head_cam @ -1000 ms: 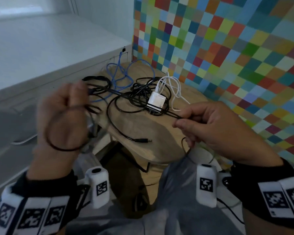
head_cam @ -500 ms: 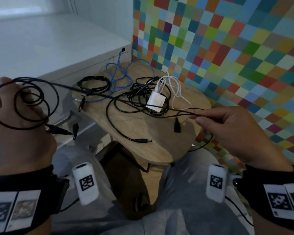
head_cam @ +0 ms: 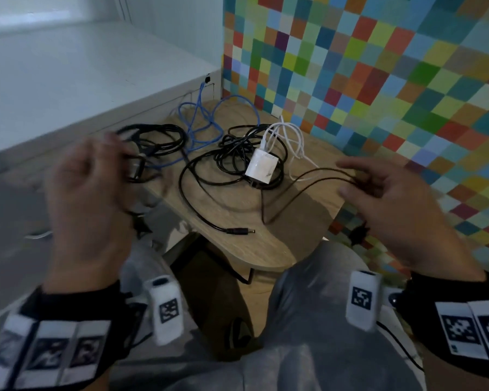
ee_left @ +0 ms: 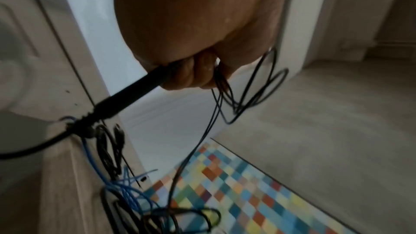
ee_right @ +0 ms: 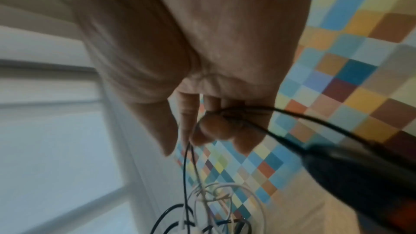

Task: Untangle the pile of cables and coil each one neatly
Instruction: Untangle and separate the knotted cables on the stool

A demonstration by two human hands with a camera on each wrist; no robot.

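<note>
My left hand [head_cam: 105, 165] is raised over the left edge of the wooden table [head_cam: 237, 249], and its curled fingers grip loops of a thin black cable [ee_left: 258, 86]. One black plug [ee_left: 135, 92] sticks out of that fist. My right hand [head_cam: 359, 182] pinches the same cable [head_cam: 333, 179] between thumb and fingers over the table's right side. From there two strands sag to the tabletop. Its other plug [ee_right: 349, 166] hangs blurred below that hand. A pile of black cables [head_cam: 237, 153], a blue cable [head_cam: 201, 128] and a white charger [head_cam: 261, 165] lie on the table.
A separate black coil [head_cam: 158, 136] lies at the table's left. A barrel plug [head_cam: 240, 230] points at the front edge. A white cabinet [head_cam: 68, 94] stands left, a chequered wall [head_cam: 378, 80] right. My knees in grey trousers [head_cam: 308, 306] sit below the table.
My left hand swung from far left back toward the table with the coil. The cable, taut between my hands before, has gone slack and sags onto the tabletop.
</note>
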